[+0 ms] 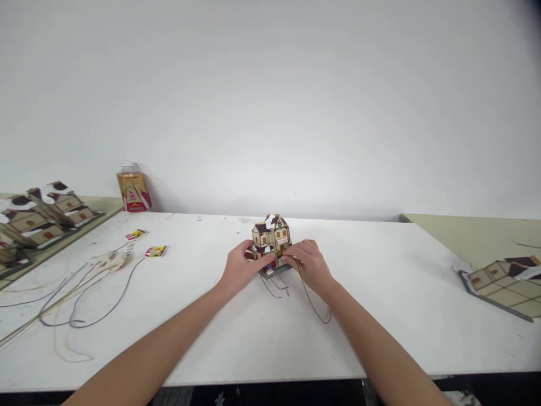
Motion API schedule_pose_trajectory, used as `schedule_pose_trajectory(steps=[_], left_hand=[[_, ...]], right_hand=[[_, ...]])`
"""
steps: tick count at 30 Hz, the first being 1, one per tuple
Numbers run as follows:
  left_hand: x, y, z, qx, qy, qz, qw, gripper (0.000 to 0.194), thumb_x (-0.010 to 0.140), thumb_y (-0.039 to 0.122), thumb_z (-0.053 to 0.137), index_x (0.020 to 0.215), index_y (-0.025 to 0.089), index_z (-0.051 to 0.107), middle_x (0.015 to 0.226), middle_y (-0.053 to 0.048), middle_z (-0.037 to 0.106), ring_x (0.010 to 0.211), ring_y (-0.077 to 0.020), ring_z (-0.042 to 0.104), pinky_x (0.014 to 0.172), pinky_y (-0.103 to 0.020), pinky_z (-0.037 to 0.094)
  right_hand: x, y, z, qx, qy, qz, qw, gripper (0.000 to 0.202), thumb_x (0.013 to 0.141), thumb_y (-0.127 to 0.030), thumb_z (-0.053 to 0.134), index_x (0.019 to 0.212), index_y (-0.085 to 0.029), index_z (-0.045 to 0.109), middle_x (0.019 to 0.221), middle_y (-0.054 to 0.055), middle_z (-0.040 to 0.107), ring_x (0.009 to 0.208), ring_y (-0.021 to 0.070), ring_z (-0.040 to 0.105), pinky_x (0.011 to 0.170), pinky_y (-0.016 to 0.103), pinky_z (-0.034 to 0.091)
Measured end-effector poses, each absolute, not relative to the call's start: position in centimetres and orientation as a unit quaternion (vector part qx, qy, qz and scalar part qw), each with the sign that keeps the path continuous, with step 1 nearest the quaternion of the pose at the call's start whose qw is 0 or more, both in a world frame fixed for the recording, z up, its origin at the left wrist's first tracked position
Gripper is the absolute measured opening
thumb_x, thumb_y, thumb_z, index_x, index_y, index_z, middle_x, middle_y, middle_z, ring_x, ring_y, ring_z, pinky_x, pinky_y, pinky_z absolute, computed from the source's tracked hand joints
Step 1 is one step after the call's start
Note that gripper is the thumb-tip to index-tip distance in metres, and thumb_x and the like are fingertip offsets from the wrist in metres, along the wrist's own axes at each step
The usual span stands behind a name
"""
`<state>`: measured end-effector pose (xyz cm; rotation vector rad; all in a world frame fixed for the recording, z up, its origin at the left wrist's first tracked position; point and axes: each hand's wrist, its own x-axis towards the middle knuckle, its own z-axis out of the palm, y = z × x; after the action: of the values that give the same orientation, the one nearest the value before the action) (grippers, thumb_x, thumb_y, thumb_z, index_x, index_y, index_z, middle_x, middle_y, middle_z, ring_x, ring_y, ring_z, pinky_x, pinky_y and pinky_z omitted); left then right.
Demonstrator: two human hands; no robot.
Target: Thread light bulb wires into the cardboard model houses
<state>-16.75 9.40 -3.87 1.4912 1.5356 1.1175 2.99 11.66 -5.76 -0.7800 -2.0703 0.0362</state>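
A small model house (pixel 271 235) with tan walls, a snowy brown roof and a grey base stands in the middle of the white table (pixel 380 293). My left hand (pixel 242 267) grips its left side near the base. My right hand (pixel 310 263) holds its right front corner, fingers against the wall. Thin dark wires (pixel 315 304) trail from under the house toward me, beneath my right wrist.
Several finished model houses (pixel 40 217) line a board at the far left. A flat house panel (pixel 505 285) lies at the right edge. A jar (pixel 133 186) stands by the wall. Loose wires (pixel 80 293) and two small coloured pieces (pixel 156 251) lie left of centre.
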Motion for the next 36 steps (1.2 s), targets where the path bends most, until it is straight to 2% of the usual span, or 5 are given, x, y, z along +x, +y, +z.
schedule_pose_trajectory(steps=[12,18,25,31,36], left_hand=[[-16.8,9.5,-3.9,0.578,0.596,0.438,0.345,0.05,0.061,0.055,0.072,0.093,0.017,0.064,0.083,-0.004,0.066,0.072,-0.0187,0.059,0.061,-0.027,0.044],[-16.9,9.7,-4.0,0.564,0.597,0.449,0.352,0.05,0.06,0.054,0.073,0.092,0.017,0.065,0.082,-0.004,0.066,0.07,-0.0181,0.059,0.06,-0.026,0.045],[-16.8,9.6,-4.0,0.529,0.592,0.471,0.383,0.05,0.059,0.054,0.073,0.091,0.016,0.064,0.078,-0.004,0.067,0.066,-0.0173,0.059,0.058,-0.026,0.045],[-16.5,9.4,-4.2,0.532,0.597,0.462,0.383,0.05,0.059,0.055,0.073,0.088,0.016,0.064,0.075,-0.003,0.065,0.064,-0.0161,0.058,0.057,-0.025,0.044],[-16.5,9.4,-4.2,0.529,0.601,0.461,0.382,0.051,0.058,0.055,0.074,0.09,0.016,0.064,0.075,-0.004,0.066,0.064,-0.017,0.059,0.057,-0.026,0.045]], right_hand=[[3.0,11.9,-6.4,-0.375,-0.807,0.036,0.455,0.021,0.084,-0.039,0.06,0.076,-0.023,0.072,0.074,0.002,0.052,0.074,0.0144,0.049,0.07,0.031,0.035],[3.1,10.7,-5.1,-0.4,-0.844,-0.02,0.357,0.018,0.086,-0.036,0.054,0.086,-0.024,0.067,0.101,0.006,0.053,0.088,0.0194,0.044,0.079,0.037,0.032],[2.7,10.6,-5.5,-0.404,-0.86,-0.127,0.285,0.028,0.071,-0.035,0.06,0.095,-0.021,0.058,0.126,0.01,0.044,0.109,0.0301,0.036,0.086,0.043,0.027],[1.7,10.9,-6.1,-0.433,-0.815,-0.219,0.317,0.019,0.061,-0.011,0.055,0.078,-0.019,0.056,0.115,0.008,0.052,0.105,0.0268,0.039,0.082,0.041,0.024],[1.7,10.9,-6.0,-0.434,-0.807,-0.233,0.327,0.022,0.056,-0.007,0.053,0.074,-0.019,0.056,0.113,0.006,0.053,0.104,0.0257,0.04,0.08,0.04,0.022]])
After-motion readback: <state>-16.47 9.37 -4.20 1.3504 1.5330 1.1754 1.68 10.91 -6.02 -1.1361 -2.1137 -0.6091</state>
